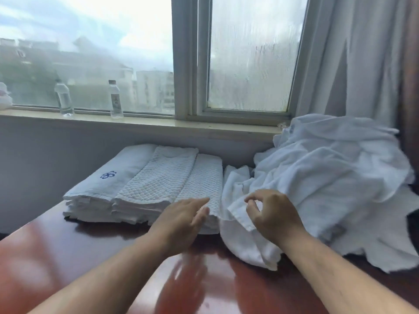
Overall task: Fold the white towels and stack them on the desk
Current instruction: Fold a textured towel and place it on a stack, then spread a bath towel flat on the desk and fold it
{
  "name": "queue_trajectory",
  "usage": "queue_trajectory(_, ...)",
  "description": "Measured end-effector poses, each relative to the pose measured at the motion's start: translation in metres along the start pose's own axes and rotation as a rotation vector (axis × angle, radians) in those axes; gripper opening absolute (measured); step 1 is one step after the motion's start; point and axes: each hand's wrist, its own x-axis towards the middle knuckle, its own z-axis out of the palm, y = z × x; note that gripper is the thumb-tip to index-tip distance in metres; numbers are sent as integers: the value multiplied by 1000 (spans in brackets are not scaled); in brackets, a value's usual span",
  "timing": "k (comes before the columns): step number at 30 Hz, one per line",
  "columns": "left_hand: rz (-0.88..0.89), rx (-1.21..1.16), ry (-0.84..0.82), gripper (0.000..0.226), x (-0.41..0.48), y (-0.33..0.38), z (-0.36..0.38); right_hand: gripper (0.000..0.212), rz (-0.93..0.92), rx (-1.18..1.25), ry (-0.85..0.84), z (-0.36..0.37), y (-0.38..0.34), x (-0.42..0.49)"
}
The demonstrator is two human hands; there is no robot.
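Loose white terry towel (240, 225), at 3 o'clock of folded white towel stacks (145, 186): soft, light, limp; hemmed corner best hold, right hand (271, 214) fingertips curled just over it, grip uncertain; left hand (181, 219) spread flat.

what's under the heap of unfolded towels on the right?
The heap of unfolded towels lies on the red-brown desk, whose top shows in front of it. A dark patch shows beside its right edge. Whatever is beneath its middle is covered.

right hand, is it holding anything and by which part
The right hand hovers over the hemmed edge of a loose white towel, fingers curled; an actual pinch cannot be told. The left hand holds nothing, fingers straight by the folded stack.
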Motion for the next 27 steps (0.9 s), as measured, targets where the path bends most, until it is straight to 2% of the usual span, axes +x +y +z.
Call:
queue_trajectory(4,132,-121,45,45,18,53,49,17,98,-48,471,-24,56,-42)
queue_trajectory(6,147,-147,58,49,30,77,77,20,263,18,577,-25,86,-57)
queue_trajectory(9,96,-152,3,63,47,100,113,20,506,237,494,-16,117,-62)
queue_trajectory(11,80,-195,-50,75,59,104,137,22,577,346,413,-6,128,-54)
queue_trajectory(14,101,-135,22,86,79,103,167,24,568,304,428,9,145,-41)
queue_trajectory(20,79,-183,145,78,128,98,186,9,540,283,444,18,166,-17)
queue_trajectory(23,43,-284,201,62,130,94,181,6,495,378,459,14,165,-19)
queue_trajectory(26,43,-380,279,22,130,92,174,19,468,426,513,6,164,-21)
queue_trajectory(27,52,-418,310,16,129,92,172,23,464,406,538,3,163,-22)
